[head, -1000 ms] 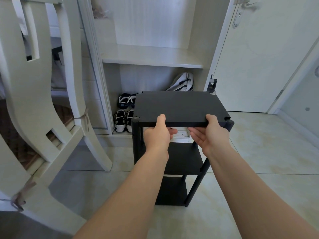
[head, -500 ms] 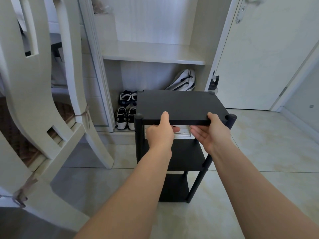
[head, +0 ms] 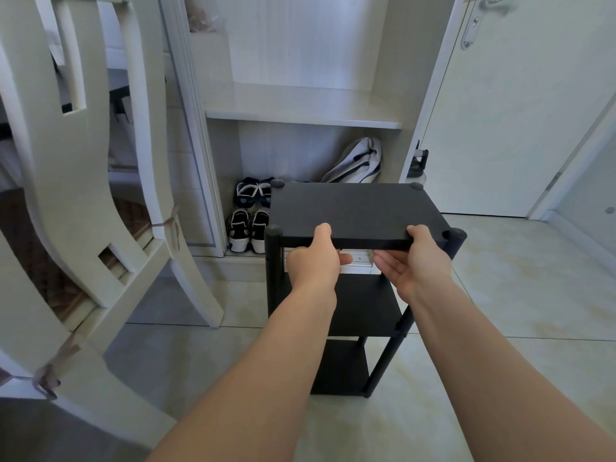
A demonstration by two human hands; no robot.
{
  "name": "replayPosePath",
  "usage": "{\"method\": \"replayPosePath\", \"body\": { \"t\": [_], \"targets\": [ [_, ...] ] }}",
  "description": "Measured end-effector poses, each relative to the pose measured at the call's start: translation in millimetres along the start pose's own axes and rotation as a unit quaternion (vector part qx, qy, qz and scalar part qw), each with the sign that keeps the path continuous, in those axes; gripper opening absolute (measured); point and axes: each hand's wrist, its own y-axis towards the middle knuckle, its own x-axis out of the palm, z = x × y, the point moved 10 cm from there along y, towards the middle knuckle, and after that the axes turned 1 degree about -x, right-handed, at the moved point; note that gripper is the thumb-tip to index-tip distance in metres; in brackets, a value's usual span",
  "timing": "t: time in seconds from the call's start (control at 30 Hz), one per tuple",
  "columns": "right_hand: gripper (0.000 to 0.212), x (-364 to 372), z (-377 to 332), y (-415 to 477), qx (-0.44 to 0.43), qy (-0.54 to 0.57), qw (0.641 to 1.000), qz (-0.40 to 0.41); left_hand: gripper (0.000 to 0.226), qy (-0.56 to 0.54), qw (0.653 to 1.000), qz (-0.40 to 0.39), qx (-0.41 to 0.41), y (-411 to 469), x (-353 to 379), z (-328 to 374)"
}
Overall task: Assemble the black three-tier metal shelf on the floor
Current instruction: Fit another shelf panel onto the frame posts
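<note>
The black three-tier shelf (head: 353, 208) stands upright on the tiled floor in front of an open closet, with round black posts at its corners. Its middle tier (head: 363, 305) and bottom tier (head: 340, 368) show below my arms. My left hand (head: 311, 261) grips the near edge of the top tier, thumb on top and fingers underneath. My right hand (head: 416, 261) holds the same edge nearer the right front post (head: 455, 241), thumb on top, fingers spread below the board.
A pale wooden chair (head: 100, 195) lies tilted at the left, close to the shelf. Behind the shelf, the closet holds shoes (head: 248, 215) and a white bag (head: 356, 161) under a board. A white door (head: 500, 111) stands at the right; tiled floor (head: 516, 311) spreads right.
The shelf has shifted slightly away and to the right, with both hands keeping hold of the top tier's near edge. The view has tilted a little.
</note>
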Motion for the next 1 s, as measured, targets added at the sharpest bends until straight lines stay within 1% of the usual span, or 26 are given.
{"method": "replayPosePath", "body": {
  "t": [0.13,0.27,0.37,0.5,0.57,0.63,0.77,0.87,1.0],
  "targets": [
    [0.028,-0.7,5.1,2.6,0.009,0.002,1.0,-0.012,0.04,0.004,1.0,0.002,-0.015,4.6,-2.2,-6.6],
    [0.027,-4.5,3.5,3.5,0.01,0.002,1.0,-0.011,0.04,0.006,1.0,0.007,-0.003,1.7,-1.2,-11.1],
    [0.03,-6.2,3.9,1.8,0.016,0.006,1.0,-0.02,0.039,-0.001,1.0,0.012,0.005,-1.2,0.0,-14.0],
    [0.035,-1.0,2.5,-3.4,0.042,0.009,0.995,-0.084,0.039,-0.006,1.0,0.015,0.01,-1.3,-1.2,-12.7],
    [0.04,-0.3,-1.0,-4.4,0.05,0.004,0.994,-0.099,0.039,-0.015,1.0,0.008,0.009,-0.1,-0.4,-12.0],
    [0.043,-2.2,-1.6,-6.2,0.054,0.006,0.995,-0.089,0.038,-0.015,1.0,0.001,0.009,-0.1,0.2,-10.5],
    [0.038,-4.5,-0.2,-8.7,0.051,0.003,0.997,-0.061,0.036,-0.005,1.0,-0.003,0.007,1.6,-1.4,-6.4],
    [0.038,-5.0,-1.5,-7.0,0.046,0.004,0.997,-0.06,0.035,0.006,1.0,-0.005,0.005,2.2,-2.9,-5.0],
    [0.042,-4.1,1.7,-6.7,0.045,0.007,0.997,-0.058,0.032,0.002,1.0,-0.004,0.019,3.3,-2.1,-3.5]
  ]
}}
